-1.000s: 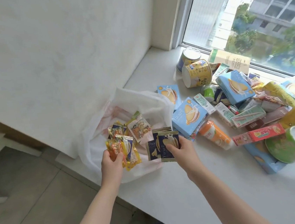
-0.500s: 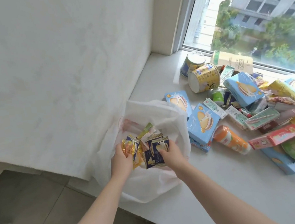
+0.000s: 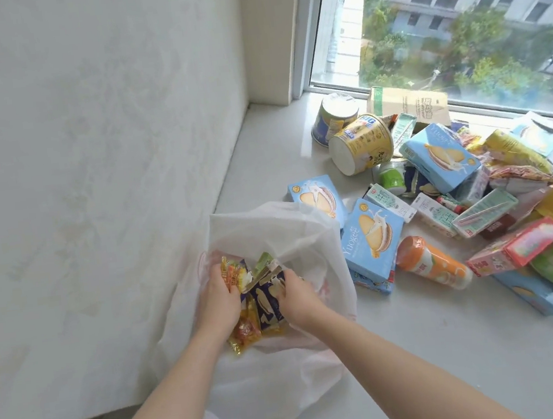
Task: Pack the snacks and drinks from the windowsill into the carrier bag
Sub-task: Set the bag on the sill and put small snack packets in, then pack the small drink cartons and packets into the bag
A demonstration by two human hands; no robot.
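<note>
Your left hand (image 3: 218,297) grips yellow-orange sachets (image 3: 244,332) and your right hand (image 3: 295,295) grips dark blue packets (image 3: 265,303), both inside the white carrier bag (image 3: 270,224). The rest lies to your right on the windowsill (image 3: 457,361); the blue biscuit box (image 3: 371,236) beside the bag is nearest your right hand.

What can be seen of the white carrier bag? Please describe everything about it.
The carrier bag is white, thin and slightly see-through; it looks like soft crumpled plastic, with faint red print on its right side. It lies on the windowsill near the front edge, mouth open upward. The left hand grips yellow packets and the right hand grips dark blue sachets inside the mouth. Its far rim hides part of a blue biscuit box.
</note>
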